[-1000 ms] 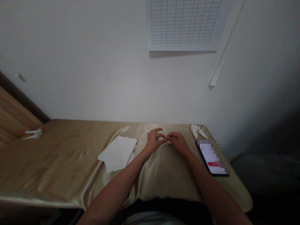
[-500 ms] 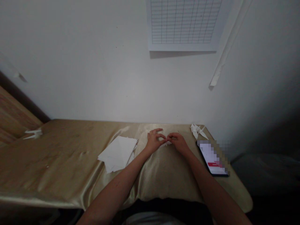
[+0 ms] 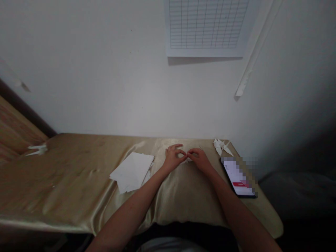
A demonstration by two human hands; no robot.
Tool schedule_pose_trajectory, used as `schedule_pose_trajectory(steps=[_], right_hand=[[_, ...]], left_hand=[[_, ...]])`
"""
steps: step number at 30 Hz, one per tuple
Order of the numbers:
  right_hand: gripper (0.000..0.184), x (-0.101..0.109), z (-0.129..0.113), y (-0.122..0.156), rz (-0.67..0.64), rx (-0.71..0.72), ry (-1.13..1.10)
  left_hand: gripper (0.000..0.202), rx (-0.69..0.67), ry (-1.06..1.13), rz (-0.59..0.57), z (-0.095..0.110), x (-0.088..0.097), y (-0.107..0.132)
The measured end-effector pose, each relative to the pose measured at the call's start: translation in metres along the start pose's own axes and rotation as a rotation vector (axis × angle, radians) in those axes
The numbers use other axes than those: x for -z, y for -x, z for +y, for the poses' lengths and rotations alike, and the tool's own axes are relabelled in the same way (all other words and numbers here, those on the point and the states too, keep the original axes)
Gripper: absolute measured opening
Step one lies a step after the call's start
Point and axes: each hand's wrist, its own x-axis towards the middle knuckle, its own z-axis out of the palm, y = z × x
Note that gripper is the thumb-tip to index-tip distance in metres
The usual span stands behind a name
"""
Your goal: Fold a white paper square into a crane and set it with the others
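Note:
Close together over the table, my left hand (image 3: 173, 156) and my right hand (image 3: 201, 159) pinch a small piece of folded white paper (image 3: 187, 161) between thumbs and index fingers. The fingertips of both hands almost meet on it. Most of the paper is hidden behind the fingers, so its folded shape cannot be made out. The other fingers of my left hand are raised and curved away from the paper. A stack of white paper sheets (image 3: 133, 169) lies to the left of my left forearm, its sheets unevenly aligned.
Folded white paper cranes (image 3: 222, 147) sit at the table's back right corner. In front of them lies a phone (image 3: 237, 178) with its screen lit. More folded white paper (image 3: 38, 150) is at the far left. A gold satin cloth (image 3: 73, 168) covers the table, which meets the wall.
Both hands stay in nearly the same place. The fingertips have shifted very slightly around the paper.

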Motion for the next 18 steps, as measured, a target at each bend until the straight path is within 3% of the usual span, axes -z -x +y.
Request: schedule_pose_trajectory(steps=[9, 18], right_hand=[[0.019, 0.0061, -0.0101, 0.0007, -0.033, 0.051, -0.073], [0.010, 0.0064, -0.0105, -0.0009, 0.024, 0.075, 0.038]], left_hand=[[0.006, -0.003, -0.021, -0.010, 0.0025, 0.0031, 0.0024], [0.004, 0.006, -0.020, -0.016, 0.0052, 0.0031, 0.0024]])
